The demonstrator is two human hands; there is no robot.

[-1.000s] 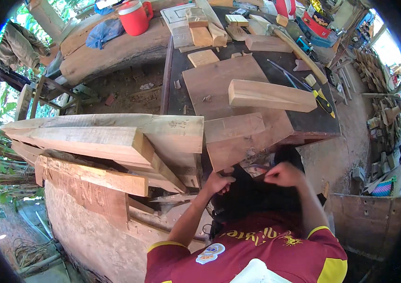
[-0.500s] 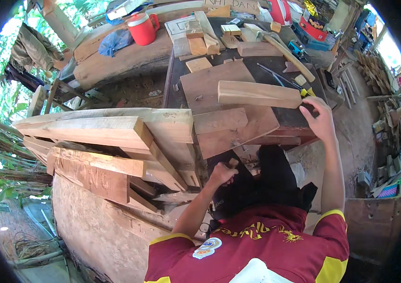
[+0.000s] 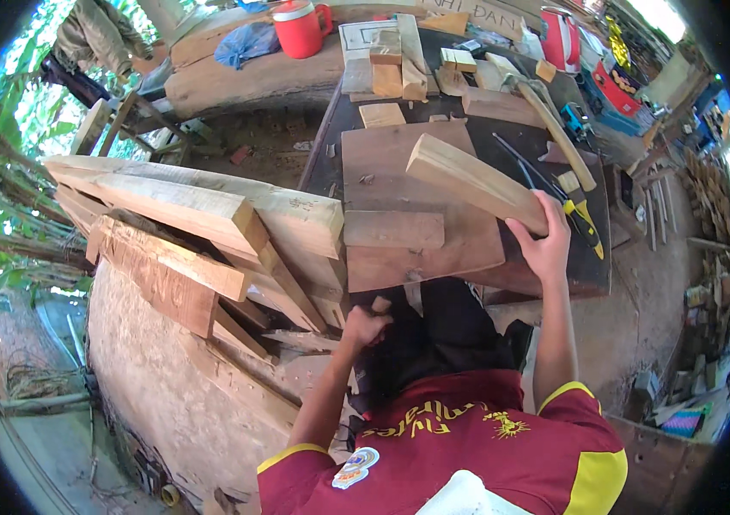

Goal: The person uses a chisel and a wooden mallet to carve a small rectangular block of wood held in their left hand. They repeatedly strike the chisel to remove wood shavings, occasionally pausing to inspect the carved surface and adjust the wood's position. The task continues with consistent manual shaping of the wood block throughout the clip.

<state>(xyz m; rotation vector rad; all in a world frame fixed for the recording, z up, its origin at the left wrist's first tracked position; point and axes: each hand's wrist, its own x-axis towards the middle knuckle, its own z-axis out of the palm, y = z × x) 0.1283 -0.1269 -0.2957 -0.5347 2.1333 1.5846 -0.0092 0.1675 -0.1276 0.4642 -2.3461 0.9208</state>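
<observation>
My right hand (image 3: 545, 239) is closed round the near right end of a long squared wooden block (image 3: 472, 182). The block slants over a brown board (image 3: 391, 180) on the dark workbench, its far end pointing up and left. My left hand (image 3: 367, 328) is low by my lap, closed in a fist. A short piece with a rounded wooden end (image 3: 380, 304) pokes out of that fist; the rest is hidden, so its kind does not show. A flat wooden strip (image 3: 394, 229) lies on the board between my hands.
Big timber beams (image 3: 202, 219) are stacked at the left. Right of the board lie yellow-and-black handled tools (image 3: 584, 225) and a long wooden handle (image 3: 558, 137). Several wood offcuts (image 3: 386, 79) sit at the back. A red jug (image 3: 300, 30) stands on a log behind.
My right hand has gone from touching the block's end to gripping it, and the block has swung to a slant. The view has shifted; my left hand keeps its small piece.
</observation>
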